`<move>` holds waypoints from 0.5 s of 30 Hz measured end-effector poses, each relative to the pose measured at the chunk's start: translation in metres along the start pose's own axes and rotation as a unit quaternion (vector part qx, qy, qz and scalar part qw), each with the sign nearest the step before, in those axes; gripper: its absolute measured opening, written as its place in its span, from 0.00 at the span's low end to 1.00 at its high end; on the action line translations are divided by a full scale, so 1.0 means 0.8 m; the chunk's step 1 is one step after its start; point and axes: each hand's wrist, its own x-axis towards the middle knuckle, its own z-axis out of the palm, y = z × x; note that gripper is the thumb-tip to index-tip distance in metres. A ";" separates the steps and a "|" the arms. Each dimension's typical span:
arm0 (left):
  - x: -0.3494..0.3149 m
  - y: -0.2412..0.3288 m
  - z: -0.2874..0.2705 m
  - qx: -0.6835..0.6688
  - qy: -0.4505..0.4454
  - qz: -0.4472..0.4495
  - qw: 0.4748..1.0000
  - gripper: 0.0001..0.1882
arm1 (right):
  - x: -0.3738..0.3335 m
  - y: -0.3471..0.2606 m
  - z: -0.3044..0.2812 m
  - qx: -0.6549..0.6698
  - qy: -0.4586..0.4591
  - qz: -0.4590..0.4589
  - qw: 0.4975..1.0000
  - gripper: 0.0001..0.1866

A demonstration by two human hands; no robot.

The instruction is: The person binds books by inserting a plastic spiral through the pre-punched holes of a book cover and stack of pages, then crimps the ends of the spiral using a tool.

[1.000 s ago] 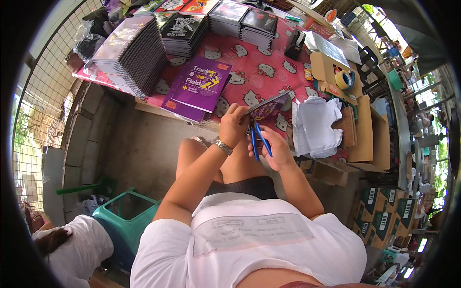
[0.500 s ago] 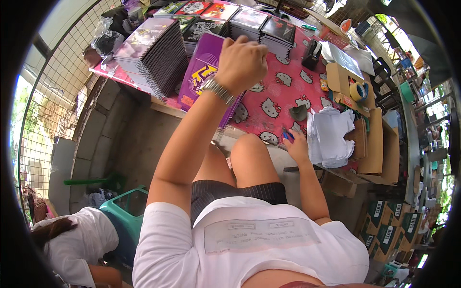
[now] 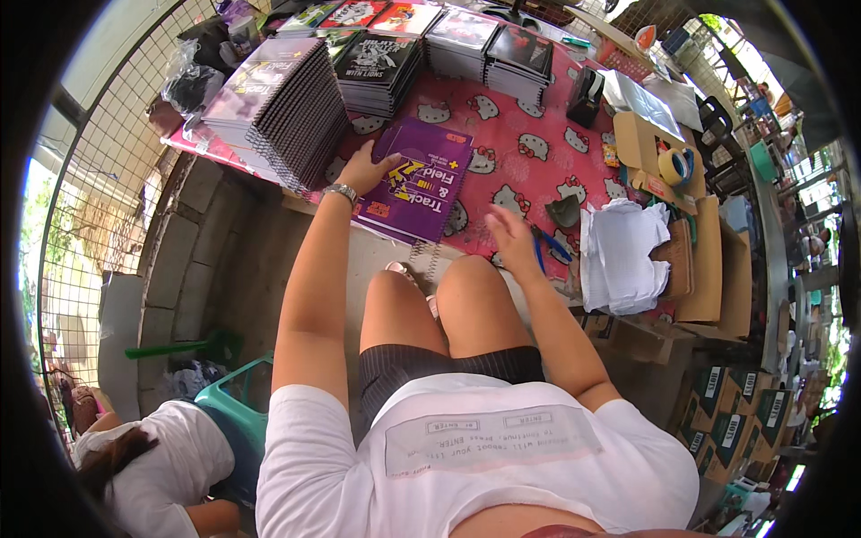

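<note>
the left hand lies flat, fingers spread, on the near left corner of the purple spiral notebook at frame centre-top, its long axis running up-right. the right hand, open and empty, hovers just left of the blue pliers.

We cannot see the palm of the left hand; it lies face down on the purple notebook, covering that corner. The blue-handled tool is partly hidden behind the right hand; its type is unresolved. The bench runs out of view at top. The dark object is too small to identify.
</note>
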 end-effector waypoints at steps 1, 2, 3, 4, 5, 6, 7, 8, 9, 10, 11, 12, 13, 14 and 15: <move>-0.005 0.000 0.003 -0.051 -0.046 -0.015 0.998 0.48 | 0.007 -0.002 0.020 -0.001 0.004 0.001 1.000 0.21; -0.013 0.007 0.006 -0.052 -0.050 -0.013 0.997 0.48 | 0.014 0.000 0.037 0.033 -0.031 0.026 0.999 0.21; -0.026 0.019 0.009 0.020 0.064 0.029 0.997 0.41 | 0.017 0.005 0.044 0.065 -0.067 0.050 0.994 0.21; -0.047 0.028 0.005 0.095 0.180 0.063 0.977 0.34 | 0.016 -0.008 0.042 -0.091 -0.006 -0.071 0.993 0.21; -0.070 0.043 -0.001 0.167 0.292 0.099 0.937 0.28 | 0.017 -0.015 0.028 -0.090 -0.008 -0.069 0.993 0.21; -0.098 0.059 -0.007 0.121 0.334 0.133 0.925 0.16 | 0.017 -0.016 0.002 -0.220 0.045 -0.109 0.968 0.22; -0.129 0.067 -0.001 0.051 0.279 0.117 0.952 0.16 | 0.017 -0.013 -0.025 -0.345 0.097 -0.145 0.922 0.22; -0.160 0.074 0.008 -0.021 0.221 0.101 0.970 0.18 | 0.008 -0.001 -0.052 -0.419 0.099 -0.119 0.894 0.25; -0.190 0.080 0.022 0.001 0.172 0.074 0.982 0.22 | -0.005 0.015 -0.076 -0.492 0.100 -0.095 0.860 0.27; -0.217 0.088 0.034 -0.053 0.080 0.024 0.995 0.24 | -0.022 0.036 -0.096 -0.495 0.100 -0.094 0.858 0.27; -0.237 0.089 0.048 -0.093 0.030 -0.014 0.995 0.25 | -0.041 0.058 -0.112 -0.539 0.073 -0.045 0.838 0.30; -0.247 0.086 0.055 -0.095 -0.050 -0.062 0.992 0.21 | -0.051 0.066 -0.116 -0.580 0.044 0.004 0.813 0.33; -0.253 0.086 0.066 -0.098 -0.051 -0.062 0.992 0.21 | -0.055 0.074 -0.119 -0.583 0.043 0.005 0.811 0.33; -0.259 0.095 0.076 -0.113 -0.027 -0.041 0.992 0.22 | -0.059 0.078 -0.121 -0.573 0.012 0.001 0.820 0.35; -0.264 0.099 0.081 -0.128 0.002 -0.022 0.992 0.24 | -0.060 0.075 -0.121 -0.560 -0.020 -0.007 0.828 0.38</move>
